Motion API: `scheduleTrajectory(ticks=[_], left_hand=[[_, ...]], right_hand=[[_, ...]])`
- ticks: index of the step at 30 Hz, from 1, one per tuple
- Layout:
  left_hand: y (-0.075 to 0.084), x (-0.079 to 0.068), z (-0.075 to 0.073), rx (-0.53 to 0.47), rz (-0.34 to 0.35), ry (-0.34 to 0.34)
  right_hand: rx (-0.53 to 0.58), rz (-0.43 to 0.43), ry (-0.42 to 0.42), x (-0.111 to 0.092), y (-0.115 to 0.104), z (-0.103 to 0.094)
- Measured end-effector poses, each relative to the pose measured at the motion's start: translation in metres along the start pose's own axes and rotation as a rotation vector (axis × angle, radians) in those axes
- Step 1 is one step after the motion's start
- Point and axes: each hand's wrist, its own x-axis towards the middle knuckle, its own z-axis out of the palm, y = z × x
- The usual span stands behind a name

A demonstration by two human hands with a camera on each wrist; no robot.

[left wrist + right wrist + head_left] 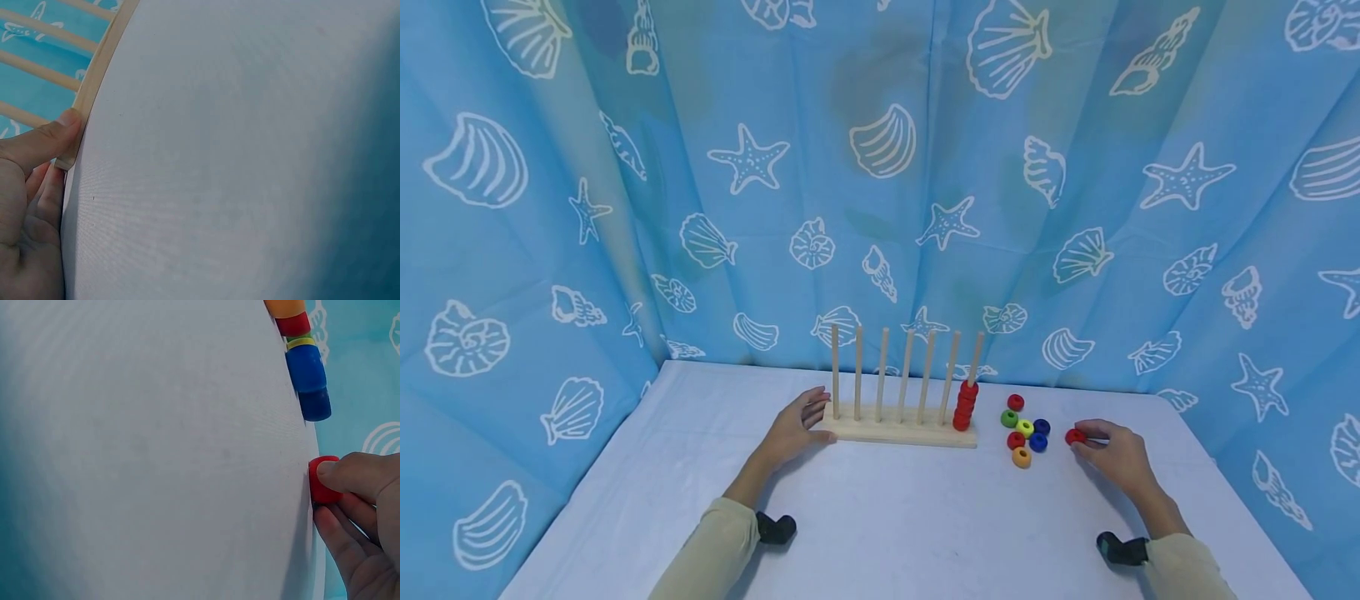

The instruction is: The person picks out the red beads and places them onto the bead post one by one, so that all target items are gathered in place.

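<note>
On cloth (895, 508), left hand (792, 429) grips a crosswise rack (887, 432), pegs (882, 375) upright; right hand (1122, 458) pinches a red bead (320, 490).

The head view looks forward and down across the table (940, 517), far enough back to take in the curtain (850, 275). The left wrist view, close and tipped sideways, shows the left hand (792, 429) and the rack (895, 432)'s end; the right wrist view, equally close, tipped oppositely, shows the right hand (1116, 454) and beads (1026, 431); the head view shares both spots.

Bright head view, dimmer, edge-blurred wrist views.
</note>
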Motion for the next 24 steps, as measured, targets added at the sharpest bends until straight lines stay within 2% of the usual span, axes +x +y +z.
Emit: scheduleTrajectory(ticks=[11, 17, 24], left_hand=[[-0.002, 0.001, 0.000, -0.013, 0.001, -0.003], [-0.003, 0.002, 0.000, -0.007, 0.000, -0.003], [-0.001, 0.000, 0.000, -0.031, 0.000, -0.006]], right_hand=[[0.010, -0.038, 0.065, 0.000, -0.007, -0.001], [0.035, -0.040, 0.082, 0.000, -0.021, -0.004], [0.068, -0.071, 0.148, 0.000, -0.042, -0.005]])
